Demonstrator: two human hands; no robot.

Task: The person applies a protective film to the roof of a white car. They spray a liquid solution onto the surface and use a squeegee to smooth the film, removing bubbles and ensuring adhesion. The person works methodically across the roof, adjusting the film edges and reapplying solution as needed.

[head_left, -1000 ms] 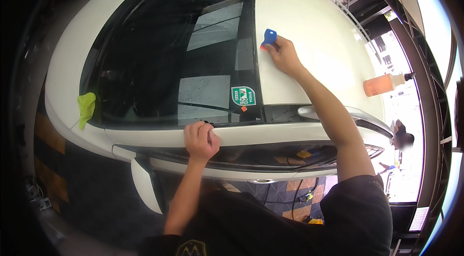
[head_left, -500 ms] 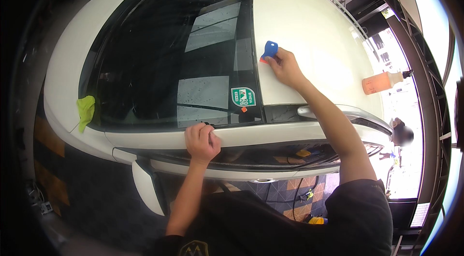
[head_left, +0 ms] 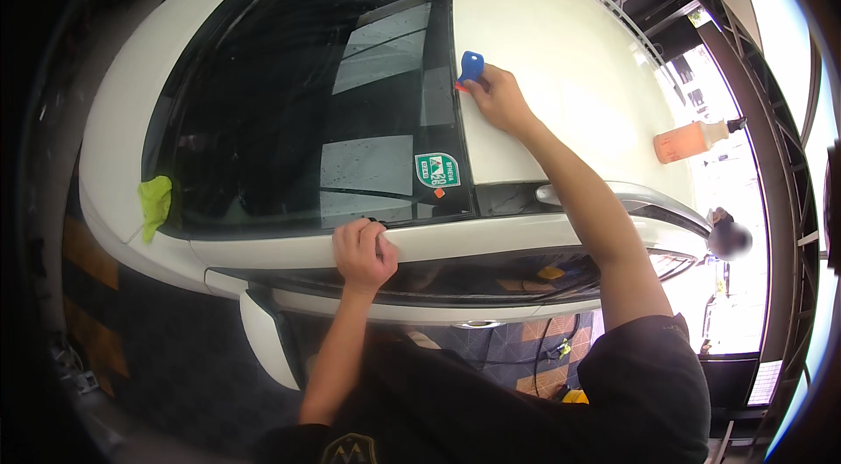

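Note:
My right hand [head_left: 499,100] pinches a small blue scraper [head_left: 471,66] with a hole in its handle and a red-orange blade. The blade's tip is at the seam between the white car roof [head_left: 561,52] and the dark windshield [head_left: 263,105]. My left hand [head_left: 364,254] is curled closed against the white pillar beside the glass. A bit of something black shows at its fingers, too little to name. On the windshield, between my two hands, are a green-and-white sticker [head_left: 437,170] and a small orange square [head_left: 440,193]. Water drops dot the glass.
An orange spray bottle [head_left: 688,143] lies on its side toward the roof's rear. A lime-green cloth [head_left: 156,205] hangs at the windshield's near lower corner. The white side mirror [head_left: 265,340] juts out on my left, and a silver roof rail [head_left: 604,191] runs under my right forearm.
My right hand and the scraper have shifted left and farther from me, from the roof surface to the windshield seam. My left hand has stayed nearly in place.

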